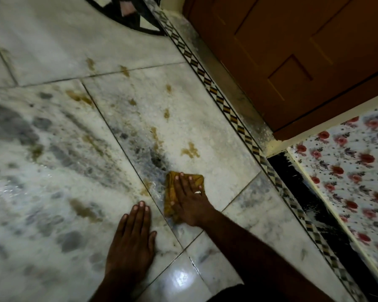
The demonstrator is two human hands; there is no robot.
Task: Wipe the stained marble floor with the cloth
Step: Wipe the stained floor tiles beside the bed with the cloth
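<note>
1. While the right hand (pixel 189 197) presses down flat, the yellow-brown cloth (pixel 170 194) lies crumpled under it on the marble floor (pixel 52 51), near the middle of the scene.
2. Its fingers are straight and spread out on top of the cloth, not curled round it. A small ring (pixel 198 192) shines on one finger.
3. The left hand (pixel 131 243) lies flat on the floor, just left of the cloth. Its fingers are straight, close together and hold nothing.
4. The floor is smooth white stone with grey blotches, in big slabs with thin dark lines between. It looks wet and shiny.
5. Brown stains (pixel 190 150) sit in splotches farther away than the cloth.
6. A strip of little diamond shapes (pixel 227 110) runs along the floor's right edge, beside a brown wooden door (pixel 303 51).
</note>
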